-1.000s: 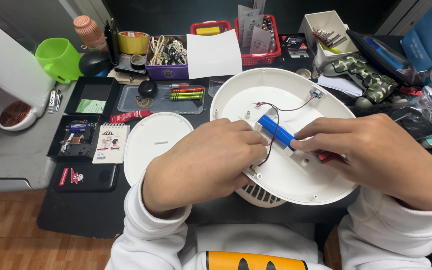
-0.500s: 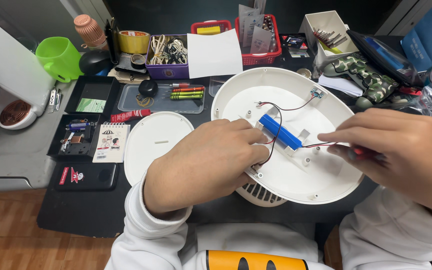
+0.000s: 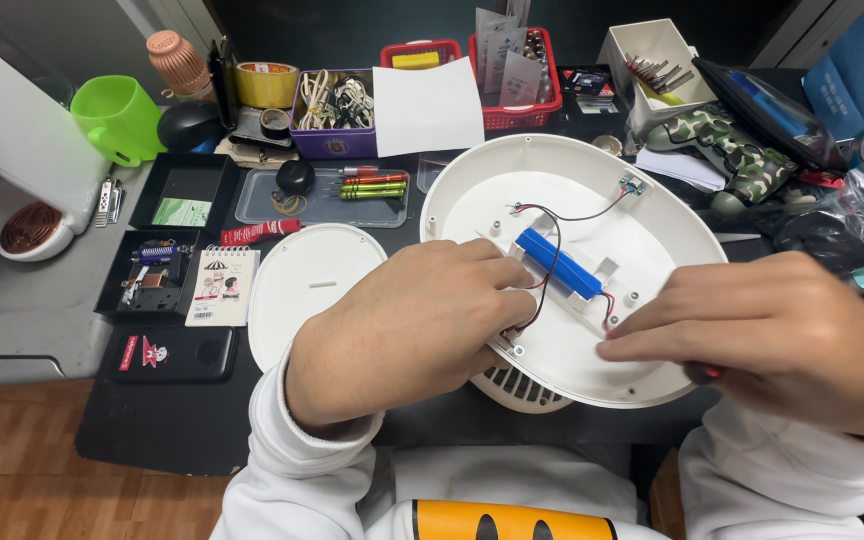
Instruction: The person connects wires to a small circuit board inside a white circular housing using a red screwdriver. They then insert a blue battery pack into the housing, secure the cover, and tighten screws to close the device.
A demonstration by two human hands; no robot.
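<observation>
The left hand [image 3: 407,330] has its fingers curled narrow onto the white oval shell [image 3: 652,235] beside the blue battery [image 3: 559,263] inside it. The right hand [image 3: 782,335], at 3 o'clock, pinches a dark tool, mostly hidden. At 12 o'clock, a purple basket [image 3: 337,143] holds cords; at 11 o'clock, a clear tray [image 3: 252,205] holds screwdrivers.
</observation>
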